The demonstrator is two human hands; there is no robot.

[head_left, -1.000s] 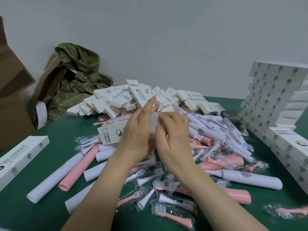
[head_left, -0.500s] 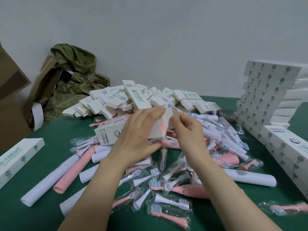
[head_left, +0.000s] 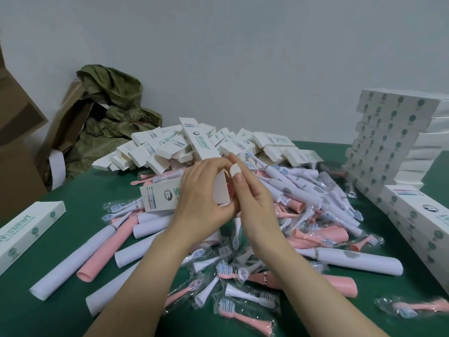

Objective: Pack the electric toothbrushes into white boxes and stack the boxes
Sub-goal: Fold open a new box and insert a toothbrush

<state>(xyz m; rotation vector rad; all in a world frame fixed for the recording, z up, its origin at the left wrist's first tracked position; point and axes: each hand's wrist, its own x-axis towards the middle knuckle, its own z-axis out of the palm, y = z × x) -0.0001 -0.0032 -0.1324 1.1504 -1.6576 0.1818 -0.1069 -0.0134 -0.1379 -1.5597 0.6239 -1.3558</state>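
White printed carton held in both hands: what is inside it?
At the open end of the white printed carton, a sliver of pink shows below the raised flap. The left hand and right hand cover the rest, so the contents cannot be identified.

Faced a plain pale wall [head_left: 243, 57]; found a green bench [head_left: 80, 188], brown cardboard [head_left: 17, 132] and crumpled olive cloth [head_left: 109, 93] at its far-left corner.

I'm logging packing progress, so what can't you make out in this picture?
Head view only.
Inside of the held box: the left hand and right hand cover its open end.
Stacked boxes: cut off by the right edge, so no full count.
Box at far left: cut by the frame edge.
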